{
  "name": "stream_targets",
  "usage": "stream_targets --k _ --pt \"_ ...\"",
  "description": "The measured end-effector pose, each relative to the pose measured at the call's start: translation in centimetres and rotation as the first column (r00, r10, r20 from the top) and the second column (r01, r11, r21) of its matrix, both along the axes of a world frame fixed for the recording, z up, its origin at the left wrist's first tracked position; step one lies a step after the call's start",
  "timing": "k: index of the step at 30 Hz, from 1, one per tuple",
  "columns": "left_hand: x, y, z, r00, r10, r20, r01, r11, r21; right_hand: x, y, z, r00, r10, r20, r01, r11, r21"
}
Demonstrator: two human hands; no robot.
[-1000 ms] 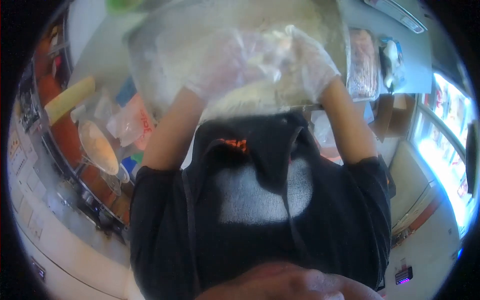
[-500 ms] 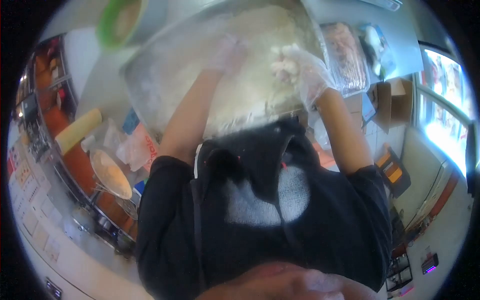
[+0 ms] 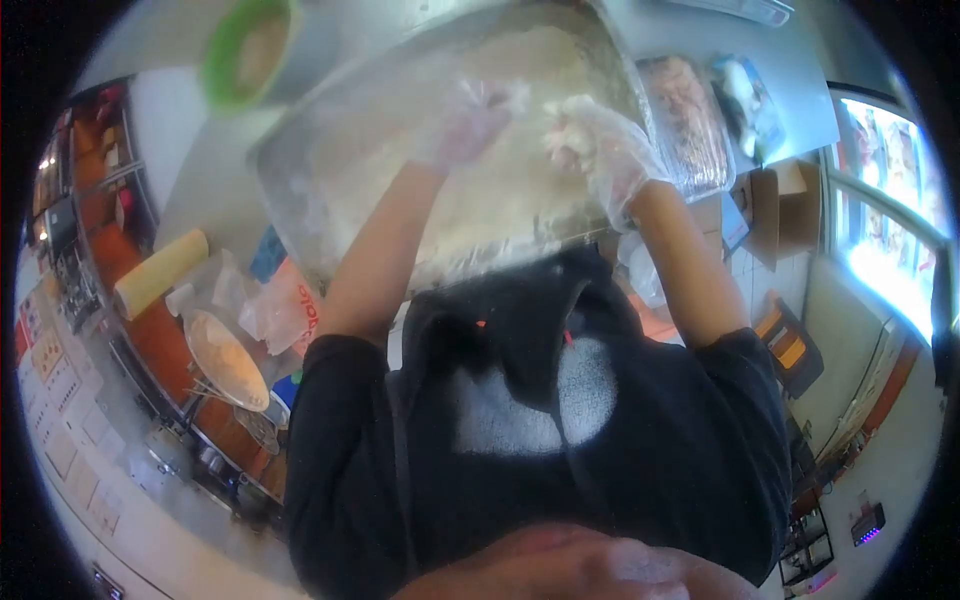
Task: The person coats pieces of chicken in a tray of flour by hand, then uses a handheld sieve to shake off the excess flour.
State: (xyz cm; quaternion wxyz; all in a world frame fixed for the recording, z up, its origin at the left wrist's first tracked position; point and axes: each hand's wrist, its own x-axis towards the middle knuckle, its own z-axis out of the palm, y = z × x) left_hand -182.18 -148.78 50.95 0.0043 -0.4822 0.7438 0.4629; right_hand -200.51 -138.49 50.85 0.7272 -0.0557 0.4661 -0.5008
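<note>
A large metal tray stretches across the work surface, its bottom covered by a pale, floury-looking layer. My left hand, in a clear plastic glove, is over the middle of the tray. Its fingers point toward my right hand and are smeared by motion. Also gloved, my right hand is at the tray's right side with its fingers curled around white, soft-looking lumps. I cannot tell what the lumps are made of.
Beside the tray's right edge lies a plastic-wrapped pack of pinkish food. A green-rimmed bowl stands at the upper left. Lower left are a yellowish roll, a plastic bag and a round strainer. A cardboard box is at right.
My left hand has moved up and to the right, closer to my right hand. My right hand stays in nearly the same place, still around the white lumps.
</note>
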Motion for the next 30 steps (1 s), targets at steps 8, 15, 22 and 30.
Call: stream_targets --k 8,15,22,30 --pt "11.5 1.1 3.1 0.903 0.138 -0.406 -0.319 0.850 -0.419 4.9 -5.3 5.1 0.980 -0.046 0.192 0.054 0.998 -0.036" --pt "22.3 4.9 -1.9 0.871 0.430 -0.237 -0.487 0.820 -0.301 15.5 -21.3 0.4 0.854 0.497 -0.154 -0.367 0.367 -0.855" --pt "21.9 7.0 1.3 0.903 0.408 0.133 -0.311 0.837 -0.451 21.9 -28.2 6.8 0.896 0.415 0.156 -0.258 0.774 -0.578" --pt "21.1 7.2 -0.7 0.741 -0.092 0.665 0.330 0.912 -0.242 10.8 -11.7 -7.2 0.131 -0.587 -0.799 -0.955 0.141 -0.260"
